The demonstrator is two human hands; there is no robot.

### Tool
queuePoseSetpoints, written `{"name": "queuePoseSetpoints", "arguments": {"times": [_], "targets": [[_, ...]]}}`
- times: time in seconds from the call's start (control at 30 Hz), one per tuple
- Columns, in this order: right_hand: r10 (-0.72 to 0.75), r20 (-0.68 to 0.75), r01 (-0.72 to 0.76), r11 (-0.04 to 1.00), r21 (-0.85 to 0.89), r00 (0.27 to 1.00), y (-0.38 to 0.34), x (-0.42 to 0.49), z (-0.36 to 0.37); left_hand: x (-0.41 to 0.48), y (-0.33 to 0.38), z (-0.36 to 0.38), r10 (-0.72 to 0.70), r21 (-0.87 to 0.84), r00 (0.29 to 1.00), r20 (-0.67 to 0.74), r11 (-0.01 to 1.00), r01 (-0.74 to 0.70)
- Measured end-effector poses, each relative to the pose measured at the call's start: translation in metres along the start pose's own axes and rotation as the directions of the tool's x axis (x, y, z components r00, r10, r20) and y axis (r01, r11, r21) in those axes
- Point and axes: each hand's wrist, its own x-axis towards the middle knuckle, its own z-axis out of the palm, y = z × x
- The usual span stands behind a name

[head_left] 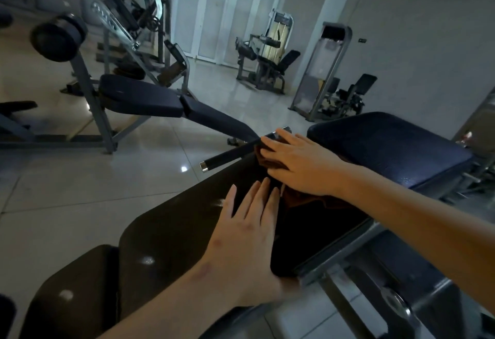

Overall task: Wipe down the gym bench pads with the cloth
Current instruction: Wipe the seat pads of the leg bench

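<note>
- Pale tiled floor (80,191) all round, glossy, dotted with spots of glare.
- Front and centre, long bench pad (174,231), dark, sloping from lower left up toward the middle, a few bright glints on top.
- Over on the right, second bench pad (388,145) in dark blue, just beyond the far end of the long bench pad.
- Down at lower left, shorter seat pad (80,285), just beside the near end of the long bench pad, narrow gap between.
- Across the floor to the left, another bench (150,97) with blue padding, well apart; weight machines (267,57) further back near white doors (227,12).
- Under the right edge of the long bench pad, grey steel frame (334,253).
- At the far end, black handle bar (227,156) with chrome caps, sticking out leftward.
- And there, the brown cloth (305,200), bunched on the far end of the long bench pad, mostly covered.
- Right hand (297,163) flat on the cloth, fingers stretched out and close together, pressing down, curled round nothing; fingertips right by the handle bar.
- Left hand (249,234) palm-down on bare pad just this side of the cloth, fingers straight, slightly spread, holding nothing.
</note>
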Motion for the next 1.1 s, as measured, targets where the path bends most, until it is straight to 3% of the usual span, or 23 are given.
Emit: {"name": "queuePoseSetpoints", "arguments": {"times": [0.23, 0.57, 0.73, 0.87, 0.97, 1.1], "targets": [[0.017, 0.115, -0.014, 1.000, -0.027, 0.993, -0.010, -0.093, -0.004, -0.013, 0.005, 0.000, -0.078, -0.124, 0.993, -0.092, 0.990, 0.066], [0.173, -0.030, -0.174, 0.984, -0.040, 0.984, -0.003, 0.040, 0.004, -0.030, 0.019, 0.017, -0.285, -0.106, 0.941, -0.183, 0.957, 0.269], [0.029, -0.051, -0.028, 1.000, 0.010, 0.998, -0.018, -0.012, 0.007, -0.035, 0.022, 0.015, -0.282, -0.083, 0.942, -0.183, 0.959, 0.271], [-0.080, 0.088, 0.080, 0.997, 0.007, 0.993, -0.024, -0.072, 0.003, -0.035, 0.022, 0.019, -0.273, -0.097, 0.943, -0.192, 0.961, 0.259], [-0.107, 0.093, 0.112, 0.992, -0.053, 0.990, -0.020, -0.081, 0.006, -0.035, 0.020, 0.020, -0.285, -0.138, 0.937, -0.201, 0.955, 0.261], [-0.047, 0.025, 0.048, 0.999, -0.014, 0.999, -0.013, -0.042, 0.004, -0.034, 0.018, 0.022, -0.290, -0.143, 0.933, -0.215, 0.954, 0.263]]}}
